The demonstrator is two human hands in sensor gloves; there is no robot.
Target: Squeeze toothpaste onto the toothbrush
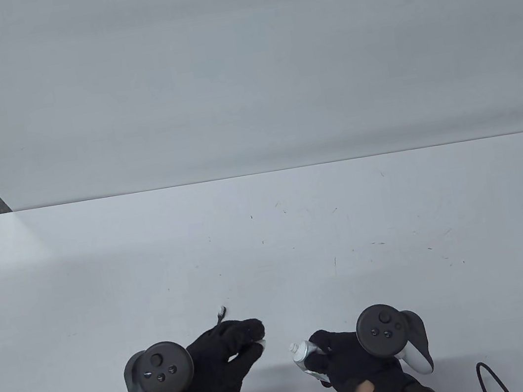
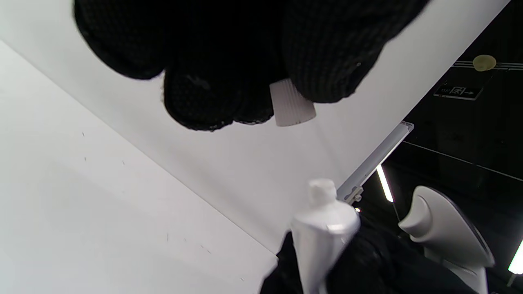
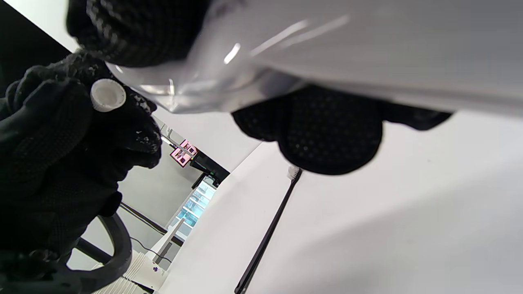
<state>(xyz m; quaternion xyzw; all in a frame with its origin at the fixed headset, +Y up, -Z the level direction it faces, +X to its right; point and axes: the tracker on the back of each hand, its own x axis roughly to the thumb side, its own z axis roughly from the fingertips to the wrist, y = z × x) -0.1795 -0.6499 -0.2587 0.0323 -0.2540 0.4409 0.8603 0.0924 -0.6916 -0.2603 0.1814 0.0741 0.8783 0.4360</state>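
My right hand grips a white toothpaste tube just above the table's front edge, its open nozzle pointing left. The tube also shows in the left wrist view and fills the top of the right wrist view. My left hand pinches the tube's white ribbed cap, clear in the left wrist view and in the right wrist view. A black toothbrush with white bristles lies on the table; in the table view only its head shows beyond my left hand.
The white table has small dark scuffs in the middle. A white wall panel stands along its far edge. A black cable lies at the front right corner.
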